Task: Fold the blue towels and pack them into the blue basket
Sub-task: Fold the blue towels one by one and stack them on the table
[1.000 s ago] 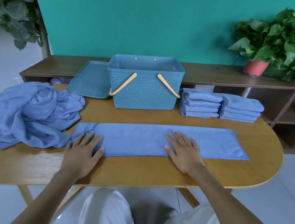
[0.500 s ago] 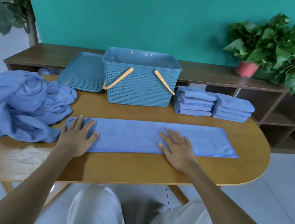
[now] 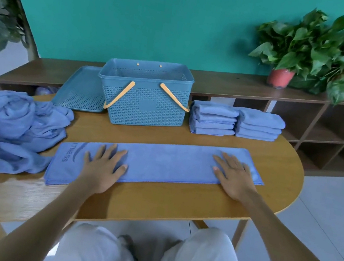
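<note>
A long blue towel [image 3: 165, 163], folded into a narrow strip, lies flat across the wooden table [image 3: 166, 202]. My left hand [image 3: 103, 166] presses flat on its left part, fingers spread. Near the strip's right end my right hand [image 3: 235, 177] rests flat too. Behind the strip stands the blue basket [image 3: 146, 103] with orange handles; nothing shows inside it. Two stacks of folded blue towels [image 3: 236, 123] sit to the basket's right. A heap of crumpled blue towels [image 3: 7, 130] lies at the table's left end.
The basket's blue lid [image 3: 80, 90] leans at its left. A low wooden shelf unit [image 3: 326, 124] runs along the teal wall, with potted plants [image 3: 311, 53] on top at the right. My knees in white trousers are below the table's front edge.
My right hand has slid right along the strip toward its end. My left hand has moved right, further onto the towel. The camera has shifted, so the scene sits differently in view.
</note>
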